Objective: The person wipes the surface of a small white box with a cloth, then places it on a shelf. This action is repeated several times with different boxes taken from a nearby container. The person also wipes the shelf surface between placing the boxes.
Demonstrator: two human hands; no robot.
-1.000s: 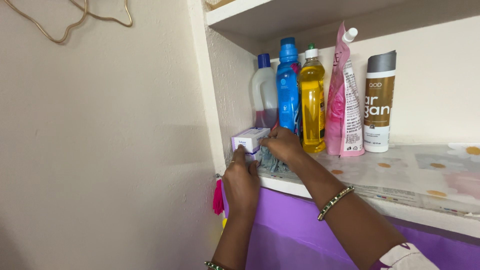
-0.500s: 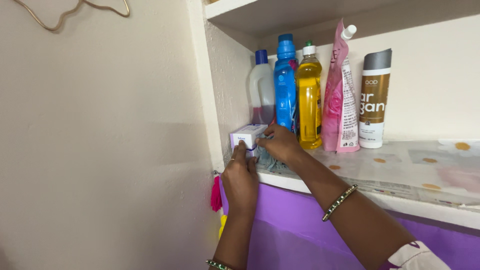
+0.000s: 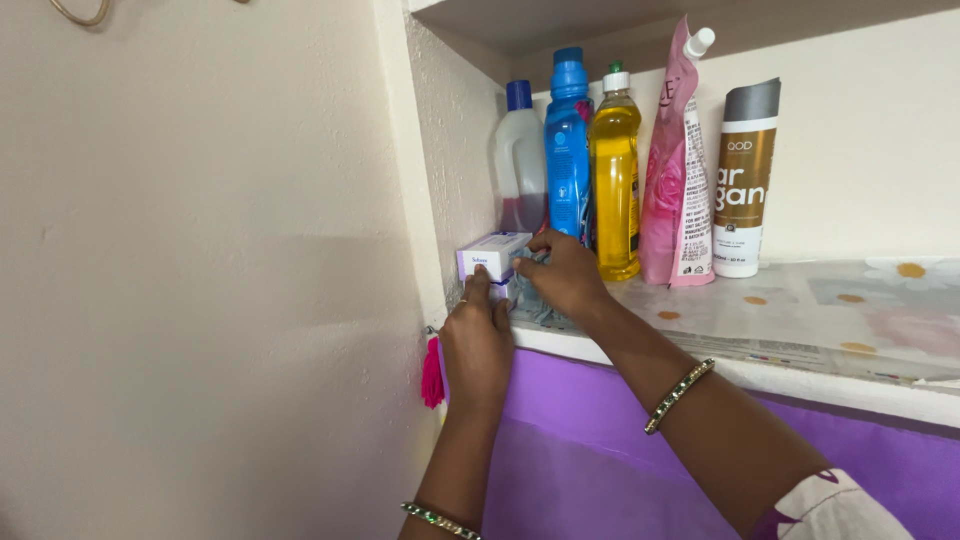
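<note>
**Currently: small box held at the left front corner of the shelf**

Currently, both hands work at the left front corner of the shelf [image 3: 800,375], hard against the side wall.

1. Left hand [image 3: 476,340]: raised from below the front edge, fingers closed together. The fingertips press the near face of a small white-and-purple box [image 3: 492,254]. The thumb is hidden, so a full pinch cannot be confirmed.
2. Box: it sits at the left end of the shelf, near the front edge, just beside the side wall. Whether it rests on the liner or is lifted slightly cannot be told.
3. Right hand [image 3: 560,276]: curled over the right end of the box, with a crumpled grey-blue cloth [image 3: 535,308] bunched beneath the palm. The fingers touch the box; the cloth lies on the shelf against it.
4. Behind the hands, along the back edge, stand 5 containers from left to right: a white bottle with a blue cap [image 3: 520,160], a blue bottle [image 3: 568,145], a yellow bottle [image 3: 615,175], a pink spouted pouch [image 3: 675,165] and a white-and-brown tube [image 3: 745,180]. None is touched.

Judged step: the box is being steadied or shifted while the cloth works the surface around it.

Judged requirement for the next move: a firm 2-sided hold on the box, and a short, controlled motion, because the white bottle stands close behind it.
</note>
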